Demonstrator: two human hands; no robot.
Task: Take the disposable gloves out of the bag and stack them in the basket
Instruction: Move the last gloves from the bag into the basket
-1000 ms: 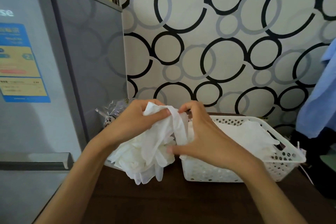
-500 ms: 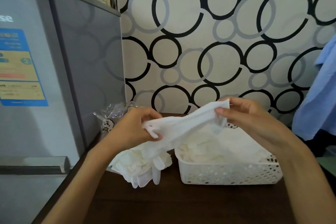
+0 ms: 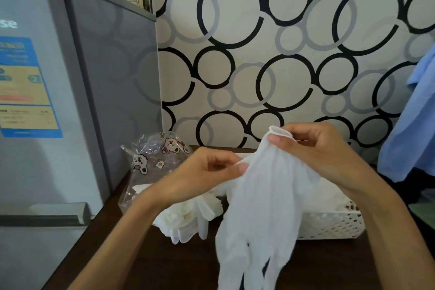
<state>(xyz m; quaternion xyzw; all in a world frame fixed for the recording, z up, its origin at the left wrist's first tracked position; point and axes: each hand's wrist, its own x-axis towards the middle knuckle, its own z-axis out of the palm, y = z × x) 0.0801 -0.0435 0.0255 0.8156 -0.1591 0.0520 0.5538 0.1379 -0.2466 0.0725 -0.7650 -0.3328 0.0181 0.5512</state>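
Head view: right hand [image 3: 324,155] pinches the cuff end of one white glove [image 3: 266,214] between thumb and forefinger, raised above the basket's near-left corner. Left hand [image 3: 207,172] pinches the same glove lower on its left edge, fingers curled in. The glove now hangs upright and spread, its fingers dangling toward the tabletop [image 3: 179,266]; half a second ago it was stretched sideways between the two hands, and a second ago both hands were still working in the bunched pile. So one glove has been separated out and straightened.

Below and behind the left hand, the loose pile of gloves [image 3: 186,219] lies on the tabletop, spilling from the mouth of the clear printed bag [image 3: 155,160], just beside the basket. The white perforated basket [image 3: 334,223] sits to the right, partly hidden by the hanging glove; white gloves already lie inside it.

Judgement: the glove looks ready to be laid flat on the stack in the basket. A fair pile remains outside, so the task is partway done. The film is thin and limp, likely to fold or cling on release.

Around: grey fridge [image 3: 70,101] at left, circle-patterned wall [image 3: 259,54] behind, blue cloth [image 3: 412,125] at right.
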